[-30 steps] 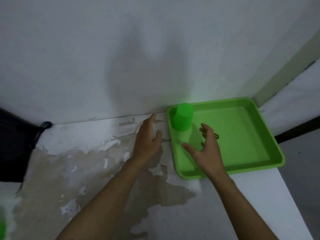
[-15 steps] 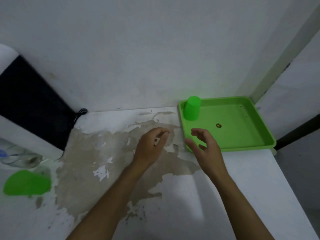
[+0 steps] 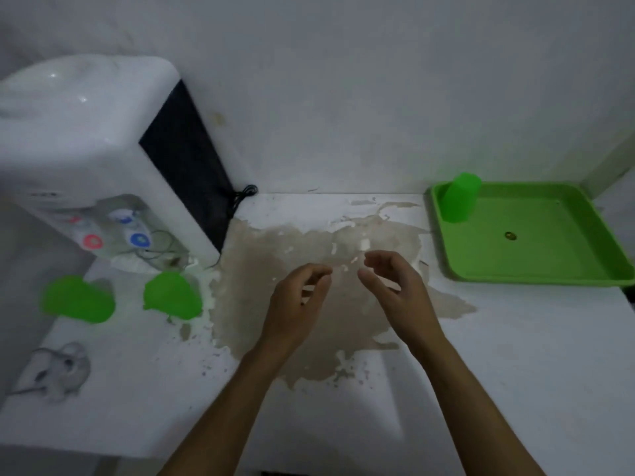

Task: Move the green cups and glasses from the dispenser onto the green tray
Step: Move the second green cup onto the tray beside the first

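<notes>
Two bare forearms enter from six o'clock; no sleeves, watch, rings or gloves show on either; the left hand (image 3: 295, 304) and the right hand (image 3: 395, 293) are uncovered, each slim, with short nails.

White counter (image 3: 515, 355) bears dispenser (image 3: 86, 149), green tray (image 3: 536, 278), two green cups (image 3: 171, 295).

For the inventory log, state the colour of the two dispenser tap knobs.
One red tap knob, one blue tap knob; head view.
</notes>
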